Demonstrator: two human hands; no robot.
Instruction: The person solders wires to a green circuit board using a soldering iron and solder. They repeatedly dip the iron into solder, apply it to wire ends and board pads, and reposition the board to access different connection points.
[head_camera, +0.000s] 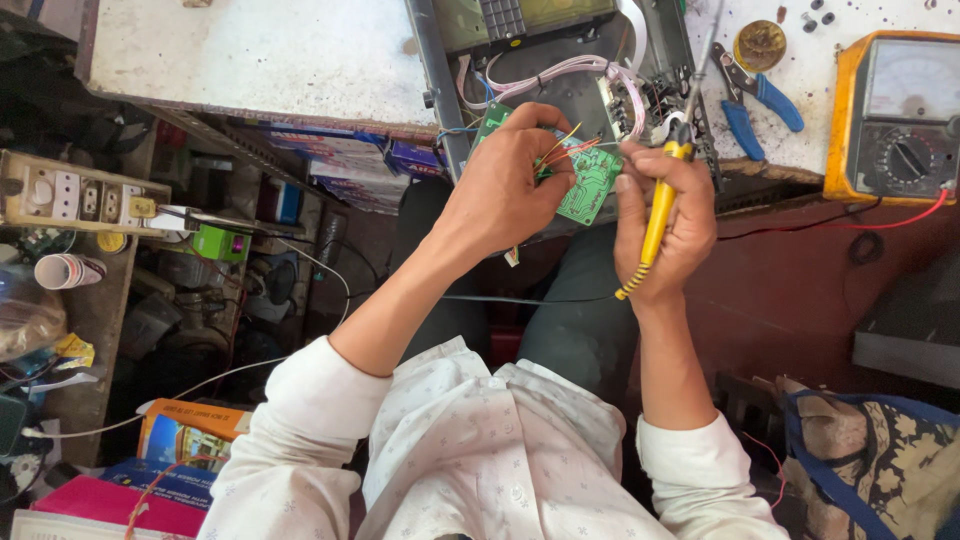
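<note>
My left hand (500, 190) pinches green circuit board (590, 185) by edge: light, stiff, fragile. Right hand (665, 235) clenches yellow soldering iron (660, 210).

Both forearms reach up from rolled white sleeves, bare from the elbow, and converge ahead of the chest. The left hand (500, 185) is curled, knuckles toward the camera, fingers bent and pinched in a closed grip. Just beside it, the right hand (668, 225) stands upright on a straight wrist, fingers wrapped in a fist-like grip, thumb side facing the left hand.
</note>
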